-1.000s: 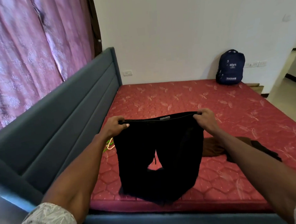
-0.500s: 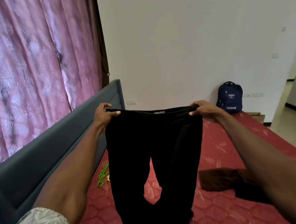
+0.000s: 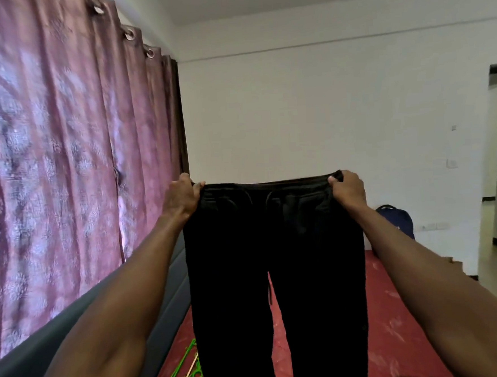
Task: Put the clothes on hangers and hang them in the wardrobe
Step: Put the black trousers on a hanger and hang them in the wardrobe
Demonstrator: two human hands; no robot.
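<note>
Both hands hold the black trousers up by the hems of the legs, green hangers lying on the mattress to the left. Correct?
Not quite. In the head view both hands, left and right, grip the black trousers by the waistband, legs hanging down. The green hangers do lie on the mattress to the left.

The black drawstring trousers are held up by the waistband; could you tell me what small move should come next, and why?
Probably lower the black drawstring trousers toward the green plastic hangers on the red mattress: the left hand and right hand both grip the waistband, and no hanger is in hand.
</note>
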